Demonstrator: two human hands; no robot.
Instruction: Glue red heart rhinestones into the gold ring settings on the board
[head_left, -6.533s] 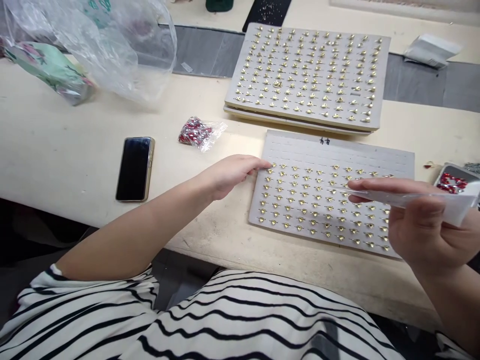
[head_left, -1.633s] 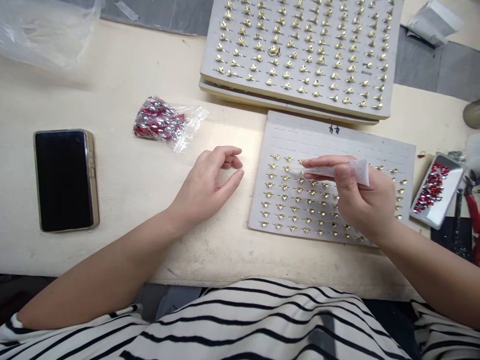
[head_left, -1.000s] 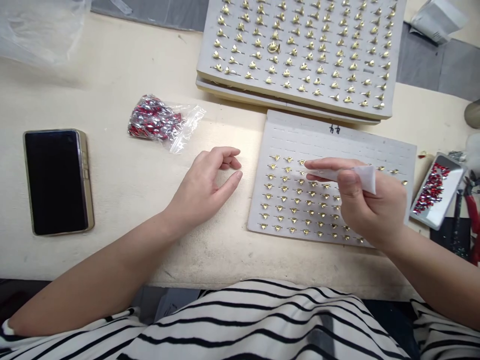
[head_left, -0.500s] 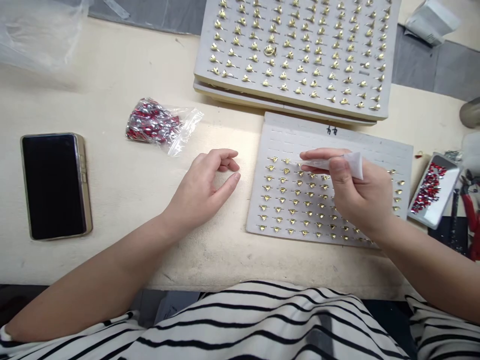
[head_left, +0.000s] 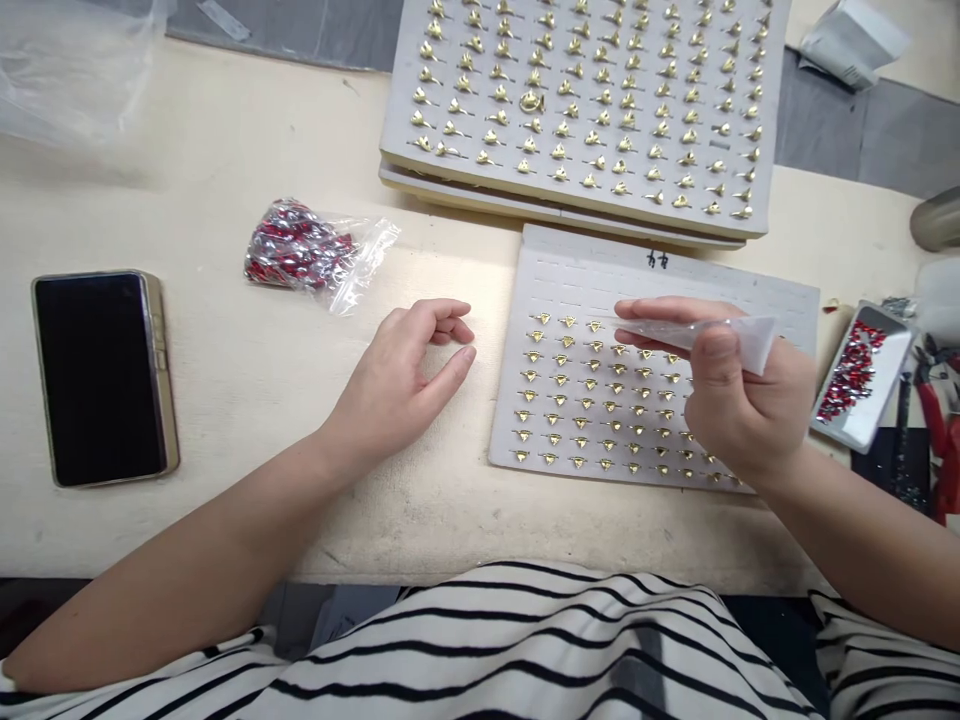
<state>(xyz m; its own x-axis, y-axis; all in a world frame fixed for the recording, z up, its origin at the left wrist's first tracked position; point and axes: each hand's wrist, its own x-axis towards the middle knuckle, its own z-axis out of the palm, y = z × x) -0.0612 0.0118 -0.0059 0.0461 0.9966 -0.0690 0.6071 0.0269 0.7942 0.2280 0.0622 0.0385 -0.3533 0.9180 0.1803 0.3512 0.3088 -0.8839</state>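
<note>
My right hand [head_left: 742, 385] holds a translucent, cone-shaped plastic piece [head_left: 750, 340] between thumb and fingers, its narrow tip pointing left. It hovers over a grey foam board [head_left: 577, 262] set with rows of small gold rings [head_left: 555, 414]. The tip is near the top row of rings; whether it touches one I cannot tell. My left hand [head_left: 409, 375] rests on the table just left of the board, fingers curved and apart, holding nothing. Behind, a larger stacked grey board [head_left: 465, 170] bears many more gold rings.
A zip bag of red stones [head_left: 300, 245] lies behind my left hand, and a phone [head_left: 101, 375] at the far left. On the right are a white tray [head_left: 889, 375] of red stones and red-handled pliers [head_left: 932, 415]. Clear plastic [head_left: 75, 70] lies back left.
My right hand has moved to the right along the top row with the cone-shaped piece. The whole view has shifted slightly; my left hand keeps its pose.
</note>
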